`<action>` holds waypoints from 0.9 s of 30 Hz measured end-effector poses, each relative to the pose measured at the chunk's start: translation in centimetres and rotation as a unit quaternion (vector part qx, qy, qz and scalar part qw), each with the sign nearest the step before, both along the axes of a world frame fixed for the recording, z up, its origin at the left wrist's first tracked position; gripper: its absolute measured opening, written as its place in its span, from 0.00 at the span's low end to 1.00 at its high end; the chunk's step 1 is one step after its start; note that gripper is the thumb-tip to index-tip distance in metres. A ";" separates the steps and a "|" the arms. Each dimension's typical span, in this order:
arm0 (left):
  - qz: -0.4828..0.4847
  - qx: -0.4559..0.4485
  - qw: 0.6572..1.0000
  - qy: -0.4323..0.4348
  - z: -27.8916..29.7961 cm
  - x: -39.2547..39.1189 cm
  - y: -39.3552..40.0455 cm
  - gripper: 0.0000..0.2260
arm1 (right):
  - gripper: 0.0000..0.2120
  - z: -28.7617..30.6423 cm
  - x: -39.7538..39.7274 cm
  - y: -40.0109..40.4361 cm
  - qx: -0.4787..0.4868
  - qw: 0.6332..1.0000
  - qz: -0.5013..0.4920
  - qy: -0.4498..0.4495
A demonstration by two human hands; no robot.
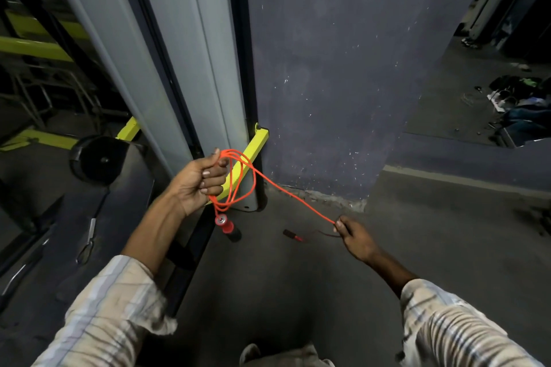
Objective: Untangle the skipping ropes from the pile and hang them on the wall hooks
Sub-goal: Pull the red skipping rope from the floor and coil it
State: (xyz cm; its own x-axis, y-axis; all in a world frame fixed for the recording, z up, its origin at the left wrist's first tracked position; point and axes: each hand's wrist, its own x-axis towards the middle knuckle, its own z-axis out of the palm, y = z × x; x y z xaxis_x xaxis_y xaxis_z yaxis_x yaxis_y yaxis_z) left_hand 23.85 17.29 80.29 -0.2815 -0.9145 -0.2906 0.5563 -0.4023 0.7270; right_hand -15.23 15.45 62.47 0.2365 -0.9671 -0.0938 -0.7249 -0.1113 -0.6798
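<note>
Dark blue-grey painted wall (pixel 343 68) fills the 12 to 2 o'clock sector, with the grey metal upright of a gym frame (pixel 190 53) and its yellow-green steel base brace (pixel 253 149) at 11 o'clock; no hooks visible from here, so hanging is a later step by my read. On the grey concrete floor (pixel 283 292), you're coiling the thin orange plastic skipping rope (pixel 238 176), which is in your hands, clear of any pile. Your left hand (pixel 199 182) at 10 o'clock of frame centre is fisted round several gathered loops, fingers curled tight, thumb on top, likely so the coil stays compact for hanging. One red-and-black rope handle (pixel 228 228) dangles straight below that fist, off the floor as far as I can tell. Your right hand (pixel 354 238) at 4 o'clock pinches the free run between thumb and fingertips, other fingers loosely curled, keeping the strand taut and straight. Second handle (pixel 293 235), small, dark and red, lies on the floor between your hands, trailing end still to gather.
</note>
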 end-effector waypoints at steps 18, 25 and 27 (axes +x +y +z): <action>-0.084 -0.072 0.947 -0.302 -4.6 -11.1 0.9 0.09 | 0.07 14.6 11.0 3.1 -0.177 0.936 0.300 -0.038; -0.149 0.017 0.956 -0.254 -3.9 -11.4 0.9 0.16 | 0.07 13.9 9.4 1.9 -0.177 0.963 0.148 -0.142; -0.174 0.005 0.942 -0.286 -3.6 -11.1 0.9 0.16 | 0.10 12.7 8.4 1.0 -0.137 0.970 0.105 -0.170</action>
